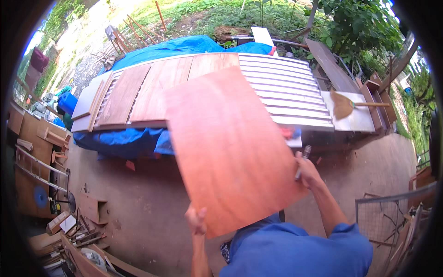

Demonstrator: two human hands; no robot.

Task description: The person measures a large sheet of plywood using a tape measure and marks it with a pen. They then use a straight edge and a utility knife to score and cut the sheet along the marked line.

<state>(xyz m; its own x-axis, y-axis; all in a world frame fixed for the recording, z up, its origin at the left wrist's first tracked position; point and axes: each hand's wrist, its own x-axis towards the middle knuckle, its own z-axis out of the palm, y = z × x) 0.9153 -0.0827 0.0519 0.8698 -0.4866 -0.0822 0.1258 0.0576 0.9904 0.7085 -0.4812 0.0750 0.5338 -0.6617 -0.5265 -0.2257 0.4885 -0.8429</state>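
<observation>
A reddish-brown plywood sheet (226, 152) is held up in front of me, tilted, its far end overlapping the panels on the bench. My left hand (196, 219) grips its near left edge, thumb on the top face. My right hand (306, 170) is closed at the right edge, and a slim silver and dark pen-like tool (303, 161) sticks out of the same hand. The fingers under the sheet are hidden. Beyond it, several wooden panels (124, 94) lie side by side on a corrugated metal sheet (281, 87).
Blue tarp (124, 143) hangs below the bench. A broom (346, 105) lies on a pale board at the right end. Scrap wood (69, 240) and a small ladder (41, 168) are at the left. A wire mesh frame (376, 217) stands at the near right.
</observation>
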